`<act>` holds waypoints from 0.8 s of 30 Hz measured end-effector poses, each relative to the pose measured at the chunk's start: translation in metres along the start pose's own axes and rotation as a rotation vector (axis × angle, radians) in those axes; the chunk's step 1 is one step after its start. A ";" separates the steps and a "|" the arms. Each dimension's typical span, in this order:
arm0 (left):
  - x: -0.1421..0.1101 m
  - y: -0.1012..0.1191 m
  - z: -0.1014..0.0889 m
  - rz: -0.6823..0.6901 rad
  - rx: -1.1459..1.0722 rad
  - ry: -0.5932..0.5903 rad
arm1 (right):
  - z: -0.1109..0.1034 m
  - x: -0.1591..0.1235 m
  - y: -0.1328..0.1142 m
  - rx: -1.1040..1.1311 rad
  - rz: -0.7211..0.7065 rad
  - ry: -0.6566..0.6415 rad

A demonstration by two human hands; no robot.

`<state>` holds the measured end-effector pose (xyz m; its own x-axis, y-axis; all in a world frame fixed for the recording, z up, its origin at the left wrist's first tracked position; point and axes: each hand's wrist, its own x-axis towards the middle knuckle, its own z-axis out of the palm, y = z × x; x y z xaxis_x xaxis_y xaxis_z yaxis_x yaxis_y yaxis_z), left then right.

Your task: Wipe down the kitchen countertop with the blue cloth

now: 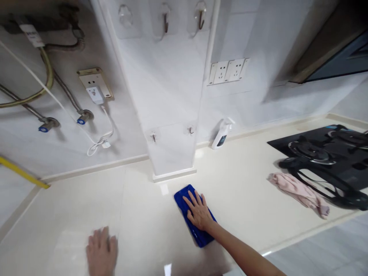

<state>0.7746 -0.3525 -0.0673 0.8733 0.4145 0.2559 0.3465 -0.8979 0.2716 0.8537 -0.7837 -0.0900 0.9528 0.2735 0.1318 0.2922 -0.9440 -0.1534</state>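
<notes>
A folded blue cloth lies on the pale countertop, just in front of the wall pillar. My right hand rests flat on top of this cloth with its fingers spread. Lower left, my left hand is over the countertop, slightly blurred, palm down with fingers stretched out and holding nothing. Whether the left palm touches the surface I cannot tell. Parts of the cloth are hidden beneath my right hand and wrist.
A white spray bottle stands against the back wall. To the right are a pink cloth, a black strap-like object and a black gas hob. A white cable hangs from the left socket. The pillar juts out at the back.
</notes>
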 end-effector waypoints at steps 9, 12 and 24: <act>-0.020 -0.062 0.003 -0.194 0.094 -0.016 | 0.031 0.041 -0.043 -0.170 0.251 0.111; -0.023 -0.058 0.004 -0.173 0.108 -0.017 | 0.033 0.062 -0.056 -0.209 0.258 0.124; -0.031 -0.050 0.000 -0.146 0.121 0.030 | 0.044 0.094 -0.151 -0.153 0.147 0.058</act>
<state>0.7305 -0.3205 -0.0892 0.8007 0.5443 0.2503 0.5092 -0.8384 0.1944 0.9027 -0.6075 -0.0980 0.9765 0.1239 0.1762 0.1303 -0.9911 -0.0257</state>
